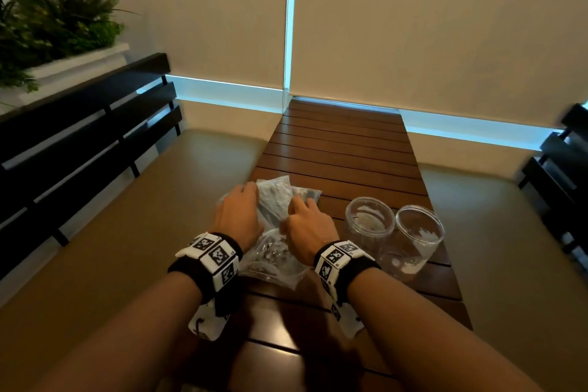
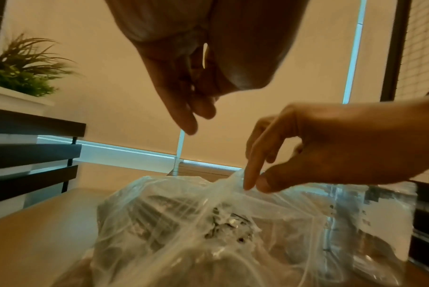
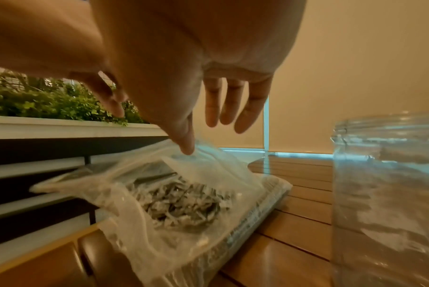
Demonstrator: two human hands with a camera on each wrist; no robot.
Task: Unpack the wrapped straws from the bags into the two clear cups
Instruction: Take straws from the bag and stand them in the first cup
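The clear plastic bags point(image 1: 273, 223) lay piled at the left edge of the slatted wooden table point(image 1: 343, 149), with the wrapped straws point(image 3: 181, 202) bundled inside. How many bags made up the pile could not be told. Two clear cups point(image 1: 370, 219) stood upright just right of the pile, side by side and touching or nearly so. Both held no straws.

The right hand point(image 1: 310, 227) was on the pile's right side. The left wrist view showed its forefinger and thumb pinching a fold of bag film point(image 2: 242, 186), with the other fingers loosely bent. The head view hid this pinch behind the back of the hand.

The left hand point(image 1: 237, 216) was over the pile's left side. The left wrist view showed its fingers point(image 2: 186, 116) relaxed, pointing down, clear of the film and grasping nothing.

The right wrist view showed the straw ends packed against the film, and the nearer cup point(image 3: 385, 194) rose close on its right, blocking the table beyond.

Surroundings: a dark slatted bench back point(image 1: 86, 137) at left, a white planter with green foliage point(image 1: 57, 25) above it, beige roller blinds point(image 1: 429, 25) ahead, and a second dark slatted frame point(image 1: 563, 181) at the right edge. Each wrist carried one black band with coded markers point(image 1: 216, 256).
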